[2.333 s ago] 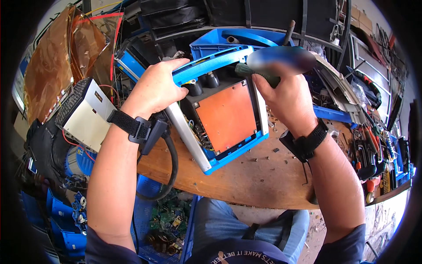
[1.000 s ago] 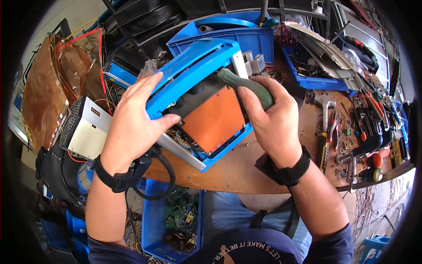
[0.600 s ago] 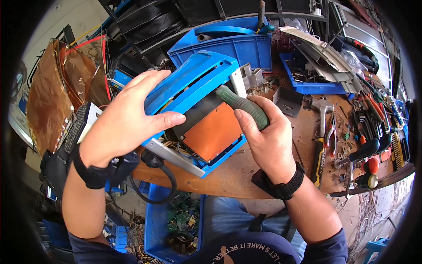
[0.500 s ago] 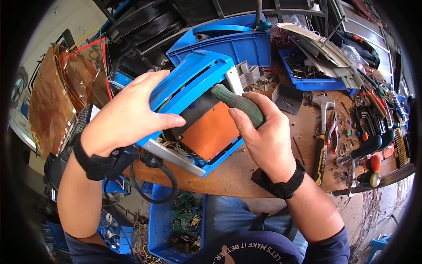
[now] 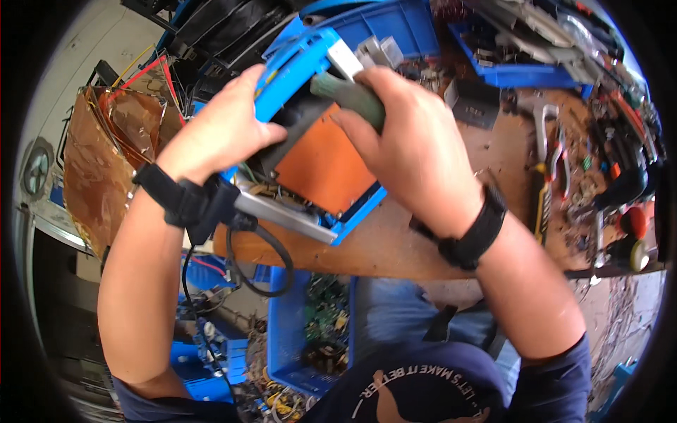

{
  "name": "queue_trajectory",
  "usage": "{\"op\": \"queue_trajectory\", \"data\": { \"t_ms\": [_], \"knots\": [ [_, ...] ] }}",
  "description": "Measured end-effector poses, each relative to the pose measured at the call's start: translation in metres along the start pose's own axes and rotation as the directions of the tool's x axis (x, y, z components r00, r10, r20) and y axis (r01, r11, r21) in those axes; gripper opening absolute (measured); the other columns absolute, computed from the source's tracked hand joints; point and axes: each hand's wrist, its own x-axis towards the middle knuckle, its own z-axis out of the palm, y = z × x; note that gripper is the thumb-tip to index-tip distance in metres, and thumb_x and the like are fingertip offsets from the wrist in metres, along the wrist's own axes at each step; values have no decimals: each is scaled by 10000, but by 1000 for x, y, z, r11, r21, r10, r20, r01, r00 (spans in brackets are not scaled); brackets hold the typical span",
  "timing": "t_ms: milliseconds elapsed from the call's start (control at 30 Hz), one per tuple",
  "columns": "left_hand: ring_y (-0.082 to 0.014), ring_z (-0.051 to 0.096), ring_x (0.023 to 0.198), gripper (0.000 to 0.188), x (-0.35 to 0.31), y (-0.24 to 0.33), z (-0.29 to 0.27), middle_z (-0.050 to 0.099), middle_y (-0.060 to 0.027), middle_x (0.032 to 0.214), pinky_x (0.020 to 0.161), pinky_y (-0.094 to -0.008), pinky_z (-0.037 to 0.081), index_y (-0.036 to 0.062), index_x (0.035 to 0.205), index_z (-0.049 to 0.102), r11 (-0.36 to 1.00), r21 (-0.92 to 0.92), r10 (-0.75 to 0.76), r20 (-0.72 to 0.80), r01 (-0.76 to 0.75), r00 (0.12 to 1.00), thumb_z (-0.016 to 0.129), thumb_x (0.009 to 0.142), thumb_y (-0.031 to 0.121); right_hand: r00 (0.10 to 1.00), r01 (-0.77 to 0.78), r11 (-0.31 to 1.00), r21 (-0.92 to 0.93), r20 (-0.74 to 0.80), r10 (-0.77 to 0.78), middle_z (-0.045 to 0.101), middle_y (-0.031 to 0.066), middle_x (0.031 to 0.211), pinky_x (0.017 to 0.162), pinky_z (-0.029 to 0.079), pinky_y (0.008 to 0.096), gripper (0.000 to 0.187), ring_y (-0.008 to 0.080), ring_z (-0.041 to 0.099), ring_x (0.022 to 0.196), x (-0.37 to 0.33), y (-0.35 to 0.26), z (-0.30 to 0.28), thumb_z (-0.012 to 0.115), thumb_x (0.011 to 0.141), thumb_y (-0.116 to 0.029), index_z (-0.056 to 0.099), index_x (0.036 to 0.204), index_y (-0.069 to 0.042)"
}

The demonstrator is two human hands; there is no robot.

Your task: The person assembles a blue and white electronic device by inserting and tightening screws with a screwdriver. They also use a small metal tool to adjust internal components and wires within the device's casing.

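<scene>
My left hand [image 5: 218,134] grips the left side of a blue electronic device casing [image 5: 293,70], thumb over its edge and fingers behind. The casing is tilted above the front of the bench and lies open on one side. Inside it are an orange panel [image 5: 321,162], a black part and some wires; silver metal strips run along two edges. In my closed right hand [image 5: 427,151] is a tool with a ribbed green handle [image 5: 352,100], held across the casing's upper right corner. Its working end is hidden, so its exact kind cannot be told.
A hammer [image 5: 543,141], red-handled pliers [image 5: 560,166] and other tools lie on the wooden bench [image 5: 493,151] at right. Blue crates [image 5: 405,32] stand behind. Below the bench edge sits a blue bin [image 5: 282,345] with circuit boards. Brown sheets [image 5: 92,176] lean at left.
The whole view has shifted, with the bench higher in the picture. My right hand has moved and turned toward the casing's upper right corner, still gripping the green handle. My left hand keeps its hold.
</scene>
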Motion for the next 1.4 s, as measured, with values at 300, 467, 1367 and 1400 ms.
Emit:
{"op": "queue_trajectory", "data": {
  "t_ms": [300,467,1367,1400],
  "knots": [
    [-125,577,994,873,27,-13,-14,611,-59,1210,928,-298,475,84,1519,345,989,-80,-101,226,122,969,796,773,81,1000,-21,999,-38,7,22,690,225,866,802,541,466,311,395,679,857,19,14,21,693,847,-248,662,1018,11],
    [-119,600,951,862,28,-16,-17,618,-63,1201,887,-298,497,77,1523,330,985,-110,-98,260,131,961,787,792,68,999,-36,998,-55,6,36,693,215,861,797,547,458,312,387,684,850,17,14,22,689,850,-262,668,1006,7],
    [-132,609,949,865,26,-16,-16,615,-74,1232,880,-301,509,77,1522,326,988,-90,-99,256,126,962,802,800,97,998,2,1000,-31,-60,-4,705,207,805,774,568,447,246,351,710,797,13,18,23,665,852,-227,695,885,15],
    [-132,609,949,866,26,-16,-16,616,-74,1231,881,-302,509,77,1522,325,986,-94,-106,254,134,961,802,800,97,998,6,999,-33,-69,-8,705,207,804,776,568,447,249,352,710,798,13,18,23,667,851,-229,694,886,16]
  ]
}}
